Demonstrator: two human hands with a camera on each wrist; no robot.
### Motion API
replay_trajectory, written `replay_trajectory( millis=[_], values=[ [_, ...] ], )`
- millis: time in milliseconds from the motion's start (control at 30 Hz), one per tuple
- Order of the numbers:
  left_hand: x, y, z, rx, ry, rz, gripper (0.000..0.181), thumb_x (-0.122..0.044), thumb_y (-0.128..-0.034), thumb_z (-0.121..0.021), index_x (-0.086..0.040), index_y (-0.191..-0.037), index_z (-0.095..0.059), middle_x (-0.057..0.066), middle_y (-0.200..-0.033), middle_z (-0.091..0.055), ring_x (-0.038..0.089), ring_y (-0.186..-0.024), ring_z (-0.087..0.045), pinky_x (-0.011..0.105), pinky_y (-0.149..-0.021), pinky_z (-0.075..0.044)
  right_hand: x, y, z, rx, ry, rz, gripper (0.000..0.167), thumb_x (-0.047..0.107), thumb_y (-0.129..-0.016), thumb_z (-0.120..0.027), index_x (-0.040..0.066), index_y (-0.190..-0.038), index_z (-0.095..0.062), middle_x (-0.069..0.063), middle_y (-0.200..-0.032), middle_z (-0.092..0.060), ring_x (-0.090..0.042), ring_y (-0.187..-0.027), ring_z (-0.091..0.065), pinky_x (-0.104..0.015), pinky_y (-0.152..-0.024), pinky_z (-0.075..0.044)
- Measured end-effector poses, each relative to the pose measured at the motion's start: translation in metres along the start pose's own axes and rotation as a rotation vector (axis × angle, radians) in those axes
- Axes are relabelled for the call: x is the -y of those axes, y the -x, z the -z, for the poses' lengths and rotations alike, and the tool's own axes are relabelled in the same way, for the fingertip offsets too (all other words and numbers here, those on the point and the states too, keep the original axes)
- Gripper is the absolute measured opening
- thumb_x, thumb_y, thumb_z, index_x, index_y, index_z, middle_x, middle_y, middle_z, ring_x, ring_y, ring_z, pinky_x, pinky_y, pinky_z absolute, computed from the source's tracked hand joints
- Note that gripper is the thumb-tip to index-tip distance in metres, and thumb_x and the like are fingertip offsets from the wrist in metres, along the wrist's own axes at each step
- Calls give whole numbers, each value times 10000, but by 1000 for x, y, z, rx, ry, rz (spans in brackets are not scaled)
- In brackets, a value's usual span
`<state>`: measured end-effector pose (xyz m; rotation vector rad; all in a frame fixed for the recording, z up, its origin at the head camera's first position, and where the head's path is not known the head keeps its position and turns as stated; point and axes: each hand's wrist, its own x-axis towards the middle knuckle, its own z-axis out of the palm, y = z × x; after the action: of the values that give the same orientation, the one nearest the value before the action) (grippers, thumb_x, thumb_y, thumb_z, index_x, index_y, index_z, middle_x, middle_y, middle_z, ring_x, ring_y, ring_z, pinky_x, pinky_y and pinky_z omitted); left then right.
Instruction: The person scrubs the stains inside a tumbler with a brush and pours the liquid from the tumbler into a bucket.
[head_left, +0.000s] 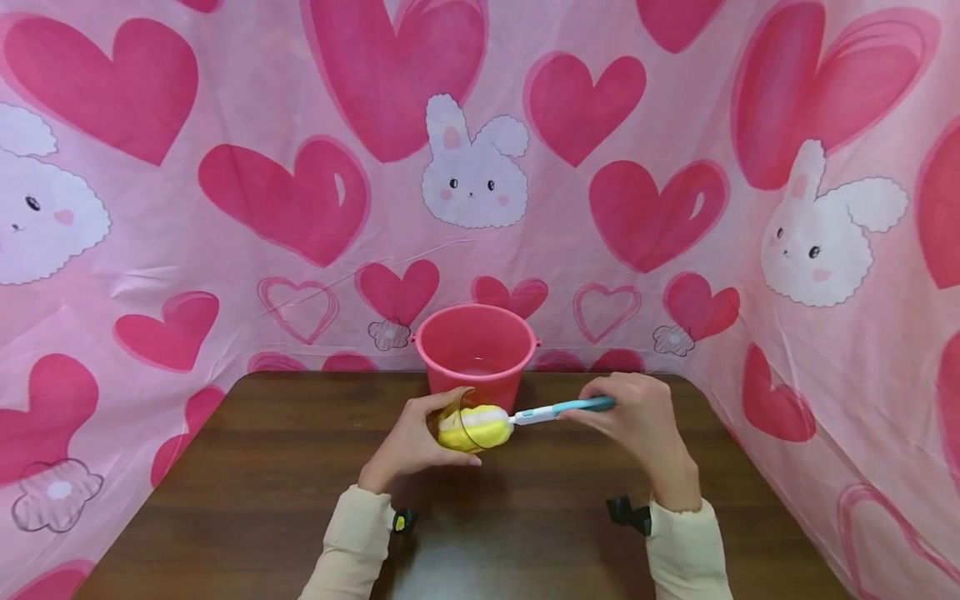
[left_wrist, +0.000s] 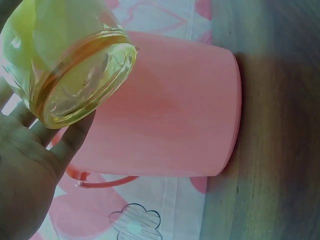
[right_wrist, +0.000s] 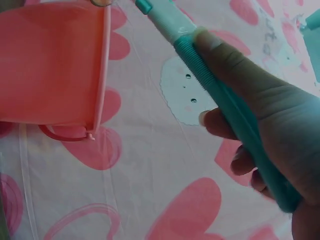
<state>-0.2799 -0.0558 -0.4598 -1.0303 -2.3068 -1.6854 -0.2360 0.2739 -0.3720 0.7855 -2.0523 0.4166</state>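
My left hand (head_left: 408, 443) holds an amber, see-through glass cup (left_wrist: 85, 82) tilted on its side, mouth toward the right. Its thick round base faces the left wrist camera. In the cup sits the yellow and white sponge head (head_left: 492, 430) of a cup brush, partly outside the mouth. The fingers of my right hand (head_left: 647, 423) grip the brush's white and teal handle (right_wrist: 227, 107), which slants slightly up to the right. Both hands are above the table, just in front of a pink bucket (head_left: 510, 393). The sponge's far end shows only through the glass.
The bucket stands upright at the back of the dark wooden table (head_left: 300, 500), its handle (left_wrist: 107, 183) hanging down. A pink cloth with hearts and rabbits (head_left: 285, 208) closes off the back and sides. Black wrist mounts (head_left: 630, 515) stick out beside the sleeves.
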Motion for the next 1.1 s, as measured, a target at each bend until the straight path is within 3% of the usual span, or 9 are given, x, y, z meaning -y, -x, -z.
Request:
replay_trajectory(
  millis=[200,300,367,467,667,867,967,1100],
  values=[
    [0,1,0,-13,-17,-18,849,-192,-706,-945,-237,-1463,-563,-91,-1348,-635,195,-1200,-577,336,-945,-576,8,-2,-5,249,77,-200,367,489,-668,-924,171,-774,-774,115,-642,-646,-32,-553,-460,-260,-526,-453],
    [0,1,0,-19,-13,-18,852,-129,-702,-939,-237,-1459,-566,-91,-1347,-635,199,-1196,-575,339,-946,-576,12,-3,-7,340,95,-285,341,474,-684,-928,179,-772,-781,137,-624,-623,-40,-544,-442,-253,-533,-424],
    [1,2,0,-20,-11,-12,853,-126,-700,-940,-243,-1458,-567,-93,-1346,-636,197,-1196,-575,335,-946,-576,13,-3,-7,358,106,-295,354,493,-689,-921,175,-757,-780,138,-605,-611,-45,-530,-432,-252,-530,-421],
    [2,1,0,-15,-6,-16,848,-139,-705,-938,-220,-1462,-565,-83,-1353,-637,201,-1202,-574,333,-955,-571,13,-3,-7,317,133,-254,373,509,-653,-935,179,-719,-776,134,-579,-609,-38,-512,-425,-253,-517,-410],
    [3,-1,-2,-4,10,-21,857,-156,-714,-936,-196,-1477,-549,-92,-1376,-627,196,-1225,-571,330,-971,-562,5,-2,-1,133,146,-111,417,530,-590,-959,169,-678,-770,86,-590,-656,-43,-500,-476,-243,-486,-421],
    [2,-1,-1,-14,19,-25,867,-230,-713,-942,-185,-1481,-543,-78,-1374,-622,210,-1234,-563,326,-956,-569,-4,2,9,18,78,-87,649,799,-756,-644,167,-681,-769,80,-599,-662,-35,-494,-483,-247,-469,-424],
    [1,-1,-1,-18,14,-30,870,-260,-713,-942,-174,-1481,-543,-63,-1375,-624,214,-1228,-564,328,-967,-564,-8,4,13,-16,45,-102,570,723,-713,-768,154,-697,-778,71,-616,-677,-45,-500,-504,-257,-475,-437],
    [-2,-2,-1,-24,11,-33,864,-270,-709,-944,-211,-1476,-551,-72,-1363,-627,214,-1216,-565,340,-961,-570,-11,6,17,-38,15,-115,427,456,-533,-999,136,-721,-790,50,-649,-703,-76,-520,-555,-250,-501,-465]
  ],
)
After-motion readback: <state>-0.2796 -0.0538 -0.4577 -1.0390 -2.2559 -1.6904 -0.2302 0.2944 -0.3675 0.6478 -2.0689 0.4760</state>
